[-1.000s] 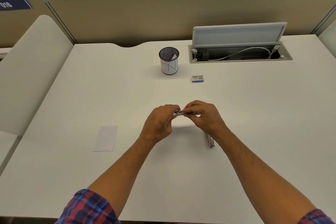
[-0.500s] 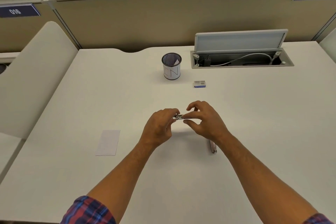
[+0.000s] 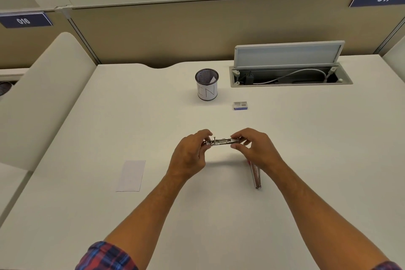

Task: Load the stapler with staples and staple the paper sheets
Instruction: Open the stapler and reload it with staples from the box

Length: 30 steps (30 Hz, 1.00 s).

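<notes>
Above the middle of the desk, both hands hold a small metal stapler part (image 3: 221, 142) horizontally. My left hand (image 3: 189, 155) pinches its left end and my right hand (image 3: 255, 149) grips its right end. Another stapler piece (image 3: 256, 176), metal with a touch of red, lies on the desk under my right wrist, partly hidden. A small blue and white staple box (image 3: 240, 105) sits further back. The folded white paper sheets (image 3: 131, 175) lie flat to the left of my left arm.
A mesh pen cup (image 3: 207, 87) with a white label stands at the back centre. Behind the box, an open cable hatch (image 3: 289, 76) with a raised lid is set into the white desk (image 3: 109, 116). A beige partition closes the far edge.
My hands have drawn apart along the metal part, so more of its length shows between them. My right fingers, spread half a second ago, have closed on its right end.
</notes>
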{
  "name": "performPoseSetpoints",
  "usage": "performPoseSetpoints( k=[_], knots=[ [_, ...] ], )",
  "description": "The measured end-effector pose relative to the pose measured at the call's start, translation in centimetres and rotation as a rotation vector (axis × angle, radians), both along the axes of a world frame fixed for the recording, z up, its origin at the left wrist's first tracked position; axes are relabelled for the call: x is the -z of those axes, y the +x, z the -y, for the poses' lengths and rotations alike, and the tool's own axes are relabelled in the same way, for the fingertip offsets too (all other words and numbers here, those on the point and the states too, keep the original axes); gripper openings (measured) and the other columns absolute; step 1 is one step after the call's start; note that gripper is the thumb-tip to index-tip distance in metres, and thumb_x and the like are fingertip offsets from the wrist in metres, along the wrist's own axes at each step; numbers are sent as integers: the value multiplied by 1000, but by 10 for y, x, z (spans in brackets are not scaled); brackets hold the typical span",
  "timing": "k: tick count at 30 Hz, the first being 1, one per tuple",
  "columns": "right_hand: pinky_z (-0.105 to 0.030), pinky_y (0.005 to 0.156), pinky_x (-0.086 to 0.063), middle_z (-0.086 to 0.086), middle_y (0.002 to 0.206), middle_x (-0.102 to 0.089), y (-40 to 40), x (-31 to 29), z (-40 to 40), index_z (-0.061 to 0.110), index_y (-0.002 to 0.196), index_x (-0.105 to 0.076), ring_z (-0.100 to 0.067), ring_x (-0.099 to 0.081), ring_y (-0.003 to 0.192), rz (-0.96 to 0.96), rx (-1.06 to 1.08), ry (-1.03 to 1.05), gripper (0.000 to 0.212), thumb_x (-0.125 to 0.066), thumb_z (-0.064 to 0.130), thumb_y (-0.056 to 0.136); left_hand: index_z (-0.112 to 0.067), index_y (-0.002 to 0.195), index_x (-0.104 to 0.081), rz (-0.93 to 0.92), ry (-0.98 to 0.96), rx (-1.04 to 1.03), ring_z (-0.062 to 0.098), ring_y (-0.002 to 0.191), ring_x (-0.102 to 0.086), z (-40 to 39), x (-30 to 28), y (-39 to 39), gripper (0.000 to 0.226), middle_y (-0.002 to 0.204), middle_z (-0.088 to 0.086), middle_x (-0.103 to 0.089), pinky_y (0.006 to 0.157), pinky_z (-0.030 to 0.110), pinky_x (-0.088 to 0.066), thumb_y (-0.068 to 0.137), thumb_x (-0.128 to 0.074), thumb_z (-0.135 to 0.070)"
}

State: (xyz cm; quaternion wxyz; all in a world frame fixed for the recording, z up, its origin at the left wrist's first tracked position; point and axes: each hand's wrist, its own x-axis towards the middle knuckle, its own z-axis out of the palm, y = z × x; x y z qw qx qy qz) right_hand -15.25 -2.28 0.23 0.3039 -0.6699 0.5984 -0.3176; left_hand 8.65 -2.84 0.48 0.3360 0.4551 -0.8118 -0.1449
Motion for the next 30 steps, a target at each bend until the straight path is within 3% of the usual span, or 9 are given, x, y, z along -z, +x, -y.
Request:
performPoseSetpoints(
  k=[3,7,13,17,20,22,25,27,30],
  knots=[
    [-7,77,-46,8,97,-75,0,0,1,23,104,-76,-4,-67,84,21,49,31,23,-84,18,83,-17,112,-60,61,-69,42,28,76,-64,2,0,0,30,96,-1,-71,66,45,-53,88,-65,2],
    [-13,80,-49,8,95,-75,-1,-1,1,20,107,-76,-9,-70,84,24,60,33,26,-85,17,83,-13,115,-71,168,-142,42,29,80,-64,4,2,0,38,102,4,-70,63,42,-52,85,-61,8],
    [-9,80,-48,8,95,-75,-1,0,3,19,106,-77,-9,-69,85,16,56,11,26,-85,16,82,-31,130,-68,372,-109,55,24,69,-51,2,-5,-4,73,102,5,-62,54,31,-41,74,-57,14],
    [-6,78,-46,8,94,-74,-2,2,2,19,104,-77,-8,-68,85,31,59,29,25,-86,14,81,-30,129,-67,409,-25,68,24,74,-57,2,-6,-5,60,107,2,-63,55,31,-41,82,-61,8],
    [-6,75,-45,7,89,-74,-5,3,2,22,98,-79,-5,-66,81,69,80,56,24,-88,11,78,-31,126,-65,237,163,16,18,89,-65,4,-7,0,38,106,-11,-68,72,35,-54,91,-70,-16],
    [-6,72,-45,8,86,-75,-8,3,2,26,93,-80,0,-65,77,116,98,106,24,-89,11,76,-33,114,-70,17,349,-71,10,86,-65,7,-10,4,32,97,-16,-70,78,30,-54,85,-80,-24],
    [-9,65,-47,7,78,-77,-12,4,1,31,87,-82,1,-66,69,244,123,189,24,-92,14,73,-31,93,-74,-292,508,-202,6,80,-69,11,-13,5,23,86,-14,-75,74,19,-53,76,-87,-22],
    [-11,62,-47,5,74,-77,-13,3,0,30,86,-83,-2,-66,66,304,117,217,21,-93,18,72,-29,94,-75,-446,552,-231,10,83,-73,12,-15,5,28,85,-9,-78,77,20,-56,73,-89,-18],
    [-21,72,-56,-1,78,-79,-6,1,-2,25,87,-83,-13,-73,74,401,79,236,18,-92,20,72,-23,104,-75,-614,623,-216,16,86,-76,10,-13,-1,37,87,0,-79,82,26,-59,72,-90,-11]
  ],
)
